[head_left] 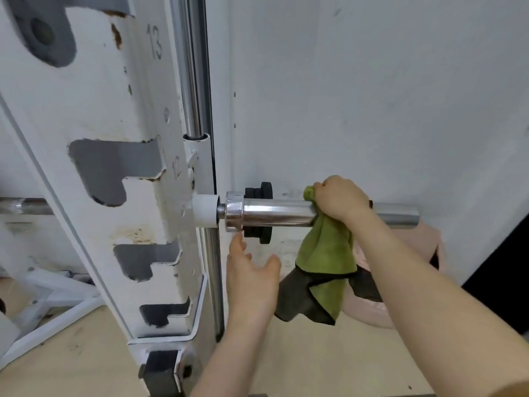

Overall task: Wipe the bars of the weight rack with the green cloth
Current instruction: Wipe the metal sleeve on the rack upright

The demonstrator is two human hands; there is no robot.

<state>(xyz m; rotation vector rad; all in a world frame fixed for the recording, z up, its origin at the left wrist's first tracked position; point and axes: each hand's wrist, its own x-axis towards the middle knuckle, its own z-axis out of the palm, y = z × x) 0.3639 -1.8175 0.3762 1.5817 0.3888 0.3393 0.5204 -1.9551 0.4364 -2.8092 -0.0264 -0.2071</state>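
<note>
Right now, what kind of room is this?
Probably a gym or home workout room: a white weight rack with numbered notches holds a shiny steel bar, black plates sit behind it, and the right hand grips the green cloth on that bar.

Single head cam, wide-angle, looking fwd and down; sits v. close to the white rack upright point(114, 81) at left; chrome bar sleeve point(274, 214) mid-frame, near; wall point(400, 96) fills far right; wooden floor point(329, 362) along near bottom edge; verticals bow w/ lens.
</note>
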